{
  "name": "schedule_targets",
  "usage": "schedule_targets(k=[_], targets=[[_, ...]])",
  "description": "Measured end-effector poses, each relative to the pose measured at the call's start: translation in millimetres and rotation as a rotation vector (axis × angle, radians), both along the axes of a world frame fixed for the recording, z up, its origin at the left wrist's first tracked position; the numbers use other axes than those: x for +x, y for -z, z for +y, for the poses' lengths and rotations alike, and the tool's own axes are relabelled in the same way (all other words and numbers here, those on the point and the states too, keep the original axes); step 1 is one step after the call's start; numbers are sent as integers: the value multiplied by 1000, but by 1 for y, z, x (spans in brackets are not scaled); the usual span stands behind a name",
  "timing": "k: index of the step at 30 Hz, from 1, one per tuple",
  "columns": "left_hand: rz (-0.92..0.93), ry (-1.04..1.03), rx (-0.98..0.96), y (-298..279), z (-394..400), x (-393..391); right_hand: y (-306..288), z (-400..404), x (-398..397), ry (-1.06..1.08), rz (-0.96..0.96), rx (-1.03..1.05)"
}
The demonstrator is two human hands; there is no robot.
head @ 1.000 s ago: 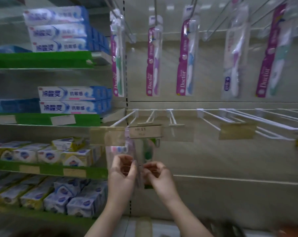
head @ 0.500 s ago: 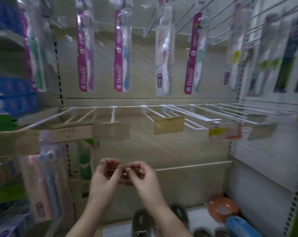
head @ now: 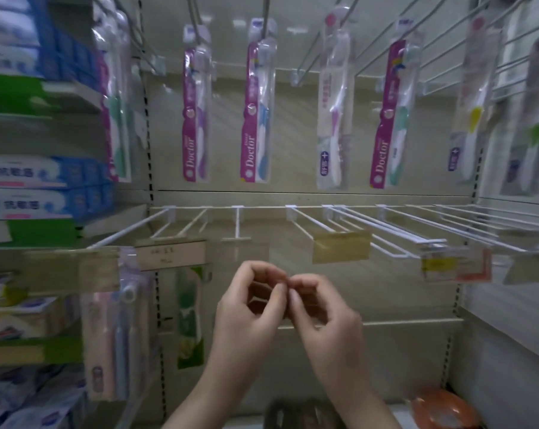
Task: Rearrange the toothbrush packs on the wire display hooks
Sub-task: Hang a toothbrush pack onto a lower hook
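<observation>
Several toothbrush packs hang on the top row of wire hooks: a purple one (head: 195, 119), a blue one (head: 257, 119), a white one (head: 334, 119) and a green one (head: 392, 119). Below them, the white wire hooks (head: 354, 224) of the middle row carry only price tags (head: 341, 246). At the lower left hang a pastel multi-pack (head: 113, 335) and a green pack (head: 190, 317). My left hand (head: 246, 317) and my right hand (head: 323, 317) are raised in front of the back panel. Their fingers are curled, the fingertips meet, and I see nothing in them.
Toothpaste boxes (head: 39, 174) fill the green shelves on the left, with soap packs below them. More packs hang at the far right (head: 469, 119). An orange object (head: 444, 410) and a dark object (head: 296, 413) lie on the bottom shelf.
My hands have let go of the pack on the lower left hook. My view has swung right, so that pack now sits left of my hands.
</observation>
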State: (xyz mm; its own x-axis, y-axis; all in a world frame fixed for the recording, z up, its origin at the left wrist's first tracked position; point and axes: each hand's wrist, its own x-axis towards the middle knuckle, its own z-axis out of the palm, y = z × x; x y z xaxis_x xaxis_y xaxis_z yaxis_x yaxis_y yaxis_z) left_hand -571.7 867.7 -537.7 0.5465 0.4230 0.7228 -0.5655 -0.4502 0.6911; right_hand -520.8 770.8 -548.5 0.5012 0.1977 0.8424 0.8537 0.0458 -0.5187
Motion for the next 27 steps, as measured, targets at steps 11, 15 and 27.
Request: schedule_targets(k=[11, 15, 27], targets=[[-37, 32, -1, -68, 15, -16, -66, 20, -2, -244, 78, 55], [-5, 107, -69, -100, 23, -17, -93, 34, 8, -400, 181, 78], [82, 28, -244, -160, 72, 15, -154, 93, 34, -463, 367, 13]])
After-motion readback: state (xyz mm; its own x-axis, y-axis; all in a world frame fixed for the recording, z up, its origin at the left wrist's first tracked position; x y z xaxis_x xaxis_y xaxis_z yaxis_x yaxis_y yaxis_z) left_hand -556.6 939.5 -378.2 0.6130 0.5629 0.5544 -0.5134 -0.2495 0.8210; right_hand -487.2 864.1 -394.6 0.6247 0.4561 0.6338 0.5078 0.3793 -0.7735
